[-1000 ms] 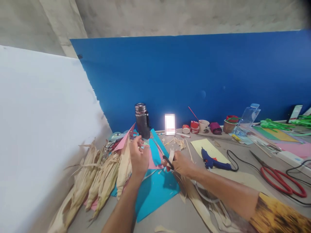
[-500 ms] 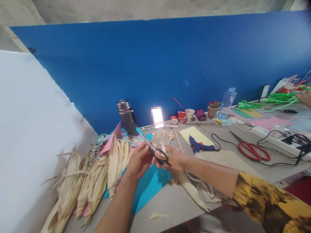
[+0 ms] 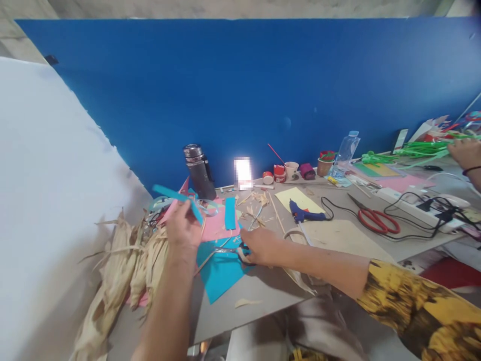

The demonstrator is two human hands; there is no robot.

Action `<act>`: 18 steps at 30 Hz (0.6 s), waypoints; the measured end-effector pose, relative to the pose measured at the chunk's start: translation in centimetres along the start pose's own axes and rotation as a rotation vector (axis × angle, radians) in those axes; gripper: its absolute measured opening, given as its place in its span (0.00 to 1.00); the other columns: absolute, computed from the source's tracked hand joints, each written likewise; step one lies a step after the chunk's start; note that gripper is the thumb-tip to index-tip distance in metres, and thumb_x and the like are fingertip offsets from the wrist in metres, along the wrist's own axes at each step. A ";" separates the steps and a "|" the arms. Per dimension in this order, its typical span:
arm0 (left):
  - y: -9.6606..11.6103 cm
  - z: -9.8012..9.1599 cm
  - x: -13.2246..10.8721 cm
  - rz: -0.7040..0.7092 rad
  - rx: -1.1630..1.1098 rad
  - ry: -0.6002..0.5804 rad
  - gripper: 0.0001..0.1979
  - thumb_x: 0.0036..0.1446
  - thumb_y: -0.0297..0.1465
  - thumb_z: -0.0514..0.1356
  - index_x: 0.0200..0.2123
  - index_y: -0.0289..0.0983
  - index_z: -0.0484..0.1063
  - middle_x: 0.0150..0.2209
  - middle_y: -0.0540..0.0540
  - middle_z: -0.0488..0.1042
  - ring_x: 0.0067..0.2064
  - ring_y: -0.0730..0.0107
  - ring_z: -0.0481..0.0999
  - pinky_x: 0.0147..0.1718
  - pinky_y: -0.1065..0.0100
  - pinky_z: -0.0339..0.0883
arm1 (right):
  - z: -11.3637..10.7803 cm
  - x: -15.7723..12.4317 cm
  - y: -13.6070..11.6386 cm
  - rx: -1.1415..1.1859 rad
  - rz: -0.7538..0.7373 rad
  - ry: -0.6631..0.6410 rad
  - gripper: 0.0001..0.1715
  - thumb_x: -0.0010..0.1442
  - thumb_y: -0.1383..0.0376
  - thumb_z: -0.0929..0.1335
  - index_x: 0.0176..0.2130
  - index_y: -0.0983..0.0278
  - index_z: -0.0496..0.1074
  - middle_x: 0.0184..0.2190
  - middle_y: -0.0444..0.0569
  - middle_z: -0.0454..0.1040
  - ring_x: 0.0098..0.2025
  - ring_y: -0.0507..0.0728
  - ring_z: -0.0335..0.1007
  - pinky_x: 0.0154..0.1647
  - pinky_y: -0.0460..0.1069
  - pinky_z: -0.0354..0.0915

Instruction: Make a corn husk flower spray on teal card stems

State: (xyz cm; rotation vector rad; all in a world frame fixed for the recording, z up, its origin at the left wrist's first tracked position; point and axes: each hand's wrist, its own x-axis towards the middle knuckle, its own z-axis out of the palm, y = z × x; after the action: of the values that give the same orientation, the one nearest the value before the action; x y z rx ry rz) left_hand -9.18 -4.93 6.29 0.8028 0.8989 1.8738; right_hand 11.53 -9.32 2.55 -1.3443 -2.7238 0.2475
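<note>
My left hand (image 3: 182, 224) is raised over the left part of the table, fingers closed on a narrow blue paper strip (image 3: 196, 210). My right hand (image 3: 261, 245) grips a pair of scissors (image 3: 225, 250) with dark handles, its blades pointing left above a blue paper sheet (image 3: 221, 281). Between the hands, another blue strip (image 3: 230, 213) lies on pink paper (image 3: 214, 231). Dried corn husks (image 3: 108, 286) are heaped left of my left forearm.
A dark thermos (image 3: 201, 175) stands against the blue panel. To the right lie a blue glue gun (image 3: 310, 213) on yellow paper, red-handled scissors (image 3: 378, 220) and a power strip (image 3: 413, 208) with cables. Another person's hand (image 3: 466, 153) is at the far right, by green stems.
My hands have drawn apart. The left moved left and up with the blue strip; the right lowered the scissors toward the blue sheet. Another blue strip now shows on the pink paper.
</note>
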 end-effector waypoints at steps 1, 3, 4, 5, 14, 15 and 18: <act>-0.6 0.7 -0.8 -0.111 0.006 -0.048 0.10 0.43 0.30 0.65 0.26 0.37 0.65 0.20 0.55 0.68 0.22 0.76 0.70 0.23 0.73 0.64 | 0.1 0.3 -0.4 -0.025 -0.005 0.001 0.27 0.54 0.57 0.70 0.48 0.72 0.71 0.36 0.61 0.78 0.34 0.63 0.74 0.31 0.50 0.65; -2.0 2.2 -2.3 -0.240 0.044 -0.122 0.12 0.41 0.30 0.67 0.25 0.36 0.64 0.19 0.55 0.67 0.21 0.76 0.69 0.22 0.73 0.64 | 0.2 0.8 -0.9 -0.049 -0.037 -0.009 0.23 0.55 0.57 0.69 0.45 0.71 0.73 0.38 0.62 0.77 0.37 0.64 0.75 0.34 0.51 0.67; -2.7 2.8 -2.9 -0.276 0.055 -0.150 0.13 0.40 0.31 0.68 0.24 0.36 0.64 0.18 0.56 0.66 0.19 0.77 0.68 0.20 0.74 0.63 | 0.2 1.1 -1.1 -0.055 -0.059 -0.013 0.19 0.56 0.58 0.69 0.42 0.71 0.74 0.40 0.63 0.77 0.38 0.64 0.75 0.35 0.51 0.67; -3.3 3.3 -3.4 -0.321 0.075 -0.186 0.14 0.40 0.31 0.68 0.24 0.36 0.64 0.18 0.56 0.66 0.19 0.77 0.67 0.18 0.74 0.62 | 0.2 1.4 -1.2 -0.056 -0.081 -0.020 0.16 0.55 0.60 0.69 0.40 0.71 0.75 0.41 0.64 0.77 0.39 0.64 0.75 0.35 0.50 0.67; -4.0 4.3 -3.4 -0.409 0.145 -0.317 0.13 0.40 0.30 0.69 0.26 0.35 0.66 0.20 0.54 0.68 0.18 0.79 0.65 0.16 0.76 0.57 | -0.6 3.5 -0.1 0.354 -0.084 -0.436 0.08 0.48 0.76 0.66 0.24 0.69 0.74 0.18 0.48 0.75 0.22 0.55 0.74 0.24 0.44 0.64; -3.8 4.3 -3.3 -0.394 0.152 -0.320 0.12 0.41 0.30 0.68 0.26 0.34 0.67 0.20 0.54 0.68 0.18 0.79 0.66 0.16 0.76 0.57 | -1.1 3.3 0.7 0.403 -0.078 -0.411 0.09 0.49 0.75 0.65 0.26 0.68 0.75 0.19 0.46 0.75 0.22 0.54 0.74 0.24 0.43 0.63; -3.7 4.2 -2.6 -0.373 0.176 -0.316 0.12 0.41 0.31 0.68 0.28 0.34 0.69 0.20 0.54 0.68 0.19 0.77 0.67 0.18 0.74 0.61 | -2.7 2.6 4.7 0.555 0.035 -0.141 0.10 0.52 0.71 0.64 0.29 0.68 0.76 0.23 0.48 0.77 0.25 0.53 0.75 0.27 0.42 0.64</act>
State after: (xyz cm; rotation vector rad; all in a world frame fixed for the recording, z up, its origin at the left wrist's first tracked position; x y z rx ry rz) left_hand -3.12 -4.91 4.96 0.9344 0.9438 1.3153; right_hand 14.04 -4.10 4.34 -1.2382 -2.4498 1.0448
